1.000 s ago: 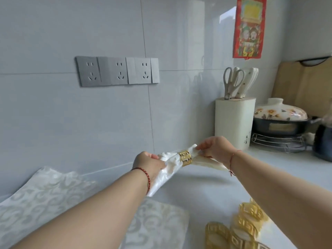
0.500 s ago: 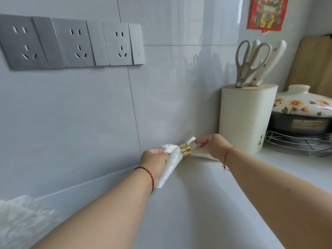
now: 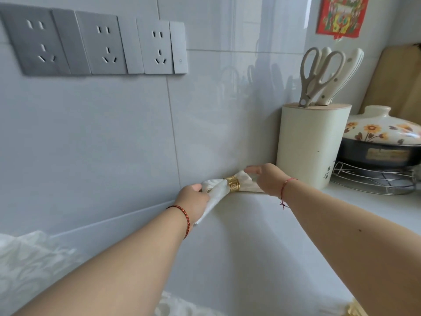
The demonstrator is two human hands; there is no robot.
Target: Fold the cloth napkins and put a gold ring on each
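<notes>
A rolled white cloth napkin (image 3: 217,193) with a gold ring (image 3: 232,183) around its middle lies at the back of the counter, against the wall. My left hand (image 3: 194,200) grips its near left end. My right hand (image 3: 265,177) rests on its right end, fingers loosened and partly spread; whether it still grips is unclear. More patterned white napkins show at the lower left (image 3: 29,265) and bottom edge (image 3: 182,307). A bit of another gold ring (image 3: 354,310) peeks in at the bottom right.
A cream knife block (image 3: 312,144) with scissors (image 3: 319,74) stands just right of my right hand. Beyond it a flowered pot lid (image 3: 382,131) sits on a dark pot over a wire rack (image 3: 373,179). A cutting board (image 3: 396,80) leans at the corner. Sockets (image 3: 95,44) line the wall.
Both hands carried the ringed napkin away from me and set it down against the wall. My head moved closer and the right hand's fingers loosened.
</notes>
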